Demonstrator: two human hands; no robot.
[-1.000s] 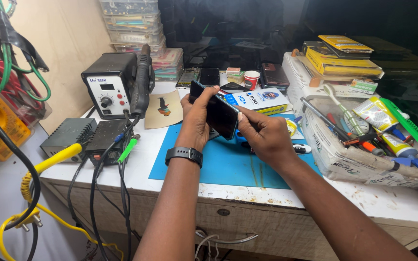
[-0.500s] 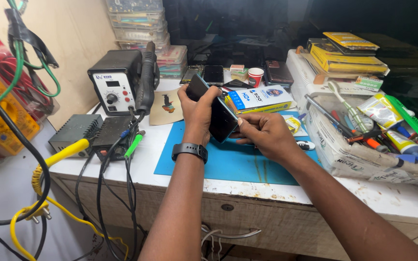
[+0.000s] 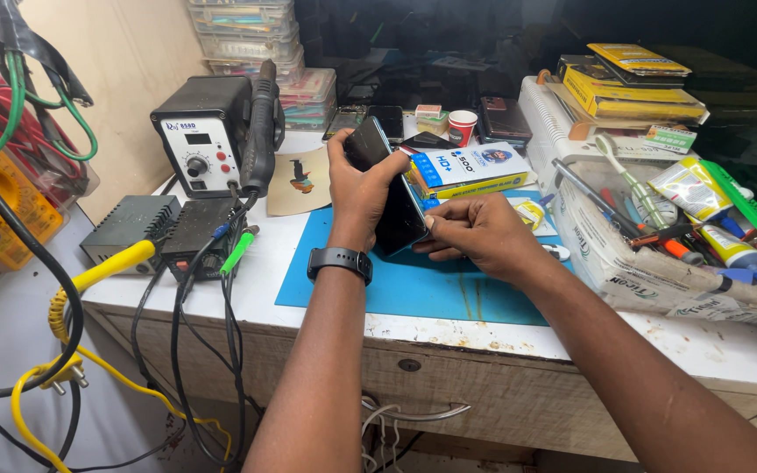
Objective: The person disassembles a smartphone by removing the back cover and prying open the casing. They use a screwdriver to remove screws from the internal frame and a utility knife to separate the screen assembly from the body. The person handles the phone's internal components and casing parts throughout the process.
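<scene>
My left hand (image 3: 359, 194) grips a black smartphone (image 3: 393, 194) and holds it tilted on edge above the blue work mat (image 3: 413, 285). A black watch (image 3: 339, 260) sits on that wrist. My right hand (image 3: 475, 235) presses its fingertips against the phone's lower right edge. Whether a small tool is pinched in those fingers I cannot tell.
A hot-air rework station (image 3: 206, 140) and a black power box (image 3: 129, 229) stand at the left with hanging cables (image 3: 63, 289). Boxes (image 3: 470, 166), spare phones (image 3: 501, 118) and a small cup (image 3: 462, 125) lie behind. A white tray of tubes and tools (image 3: 659, 254) is at the right.
The view has shifted slightly. Both hands stay on the phone; the right hand has slid a little along its lower edge.
</scene>
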